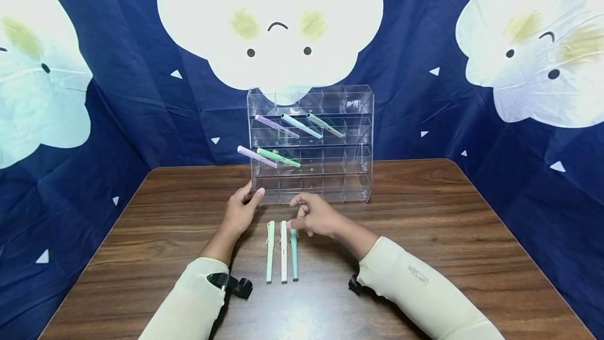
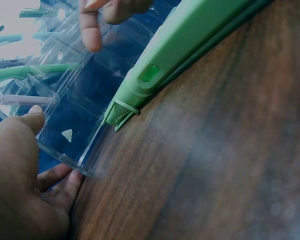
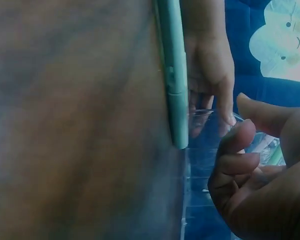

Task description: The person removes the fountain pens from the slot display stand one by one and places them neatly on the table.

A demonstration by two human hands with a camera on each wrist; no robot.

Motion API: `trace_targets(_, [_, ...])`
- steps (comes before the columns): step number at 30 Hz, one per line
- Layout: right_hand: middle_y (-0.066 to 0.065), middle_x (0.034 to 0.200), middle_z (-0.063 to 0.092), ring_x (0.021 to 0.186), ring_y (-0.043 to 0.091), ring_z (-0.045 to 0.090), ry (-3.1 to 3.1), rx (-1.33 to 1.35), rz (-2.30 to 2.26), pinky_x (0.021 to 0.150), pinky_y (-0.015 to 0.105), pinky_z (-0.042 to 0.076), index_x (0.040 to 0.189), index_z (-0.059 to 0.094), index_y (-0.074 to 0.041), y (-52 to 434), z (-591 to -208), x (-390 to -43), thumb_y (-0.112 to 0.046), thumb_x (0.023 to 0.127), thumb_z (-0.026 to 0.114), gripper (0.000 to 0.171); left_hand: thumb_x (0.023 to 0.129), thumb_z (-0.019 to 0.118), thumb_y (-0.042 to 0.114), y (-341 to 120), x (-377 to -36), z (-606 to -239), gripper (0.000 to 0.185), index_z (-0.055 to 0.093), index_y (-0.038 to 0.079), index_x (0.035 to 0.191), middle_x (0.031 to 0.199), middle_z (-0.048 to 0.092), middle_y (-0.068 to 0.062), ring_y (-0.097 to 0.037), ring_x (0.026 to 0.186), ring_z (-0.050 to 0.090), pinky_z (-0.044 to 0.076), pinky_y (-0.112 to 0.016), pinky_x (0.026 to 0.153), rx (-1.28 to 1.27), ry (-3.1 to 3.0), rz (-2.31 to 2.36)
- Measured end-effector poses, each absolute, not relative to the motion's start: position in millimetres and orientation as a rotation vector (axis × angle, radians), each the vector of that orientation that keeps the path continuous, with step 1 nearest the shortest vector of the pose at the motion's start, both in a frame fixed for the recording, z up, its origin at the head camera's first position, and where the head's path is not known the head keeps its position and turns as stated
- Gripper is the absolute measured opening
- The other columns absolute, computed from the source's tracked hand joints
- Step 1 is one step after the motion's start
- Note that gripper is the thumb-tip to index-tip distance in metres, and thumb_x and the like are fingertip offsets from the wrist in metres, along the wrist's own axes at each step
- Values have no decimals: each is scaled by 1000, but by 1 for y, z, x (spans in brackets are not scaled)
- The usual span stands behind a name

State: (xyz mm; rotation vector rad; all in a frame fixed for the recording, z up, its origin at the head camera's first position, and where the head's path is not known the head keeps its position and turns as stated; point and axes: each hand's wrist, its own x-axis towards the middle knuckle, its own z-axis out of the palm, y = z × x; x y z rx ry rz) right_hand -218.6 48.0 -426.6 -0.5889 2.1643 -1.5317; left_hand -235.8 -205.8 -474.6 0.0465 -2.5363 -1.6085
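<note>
A clear acrylic pen rack (image 1: 358,180) with tiered compartments stands upright on the table. My left hand (image 1: 240,211) holds its lower left side, thumb in front and fingers behind the edge. My right hand (image 1: 318,215) hovers before the rack with loosely bent fingers and nothing in them; thumb and forefinger are apart in the right wrist view. Below it lie a pale green pen (image 1: 270,252), a white pen (image 1: 283,253) and a teal pen (image 1: 294,258), side by side. The teal pen's top is partly hidden by the right hand in the head view.
Slanting in the rack's upper row are a purple pen (image 1: 277,126), a light blue pen (image 1: 301,126) and a grey-green pen (image 1: 324,125). A lilac pen (image 1: 257,157) and a bright green pen (image 1: 279,158) lean lower left. Behind the wooden table (image 1: 424,224) hangs a blue cloth (image 1: 410,135).
</note>
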Motion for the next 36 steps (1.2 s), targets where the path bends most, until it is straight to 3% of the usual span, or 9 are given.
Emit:
trace_targets(8, [1, 81, 61, 48, 10, 52, 2433, -654, -1646, 50, 23, 47, 135, 61, 5, 31, -398, -226, -3, 94, 84, 48, 112, 64, 42, -206, -235, -474, 62, 46, 21, 167, 149, 64, -23, -37, 127, 70, 57, -41, 103, 41, -2539, -1594])
trace_targets(13, [3, 89, 62, 55, 8, 50, 2602, -669, -1638, 56, 21, 44, 132, 64, 1, 23, -384, -234, -8, 97, 82, 40, 111, 65, 40, -206, -234, -473, 62, 47, 21, 167, 148, 65, -23, -36, 126, 70, 57, -31, 96, 52, -2530, -1615])
trace_targets(20, [7, 107, 64, 61, 9, 41, 2742, -660, -1691, 57, 22, 38, 131, 66, -4, 9, -373, -248, -15, 100, 82, 37, 112, 63, 42, -208, -233, -473, 63, 43, 22, 169, 152, 62, -24, -38, 135, 67, 59, -42, 103, 37, -2536, -1633])
trace_targets(23, [8, 111, 66, 64, 10, 46, 2828, -684, -1682, 60, 23, 41, 129, 68, -5, 4, -371, -254, -16, 99, 82, 35, 112, 62, 43, -209, -233, -474, 63, 43, 22, 169, 154, 61, -24, -38, 135, 67, 60, -44, 104, 32, -2543, -1632])
trace_targets(29, [8, 125, 69, 90, 23, 63, 2965, -660, -1590, 78, 33, 52, 134, 69, -8, -2, -373, -264, -23, 102, 81, 38, 112, 64, 43, -207, -235, -475, 62, 46, 21, 168, 149, 64, -24, -37, 128, 70, 58, -40, 100, 27, -2541, -1609])
trace_targets(36, [8, 128, 70, 92, 25, 66, 3046, -705, -1629, 78, 34, 54, 131, 72, -5, -10, -385, -276, -23, 103, 80, 35, 112, 63, 43, -206, -234, -475, 63, 46, 21, 168, 149, 63, -25, -38, 128, 70, 60, -37, 98, 11, -2537, -1604])
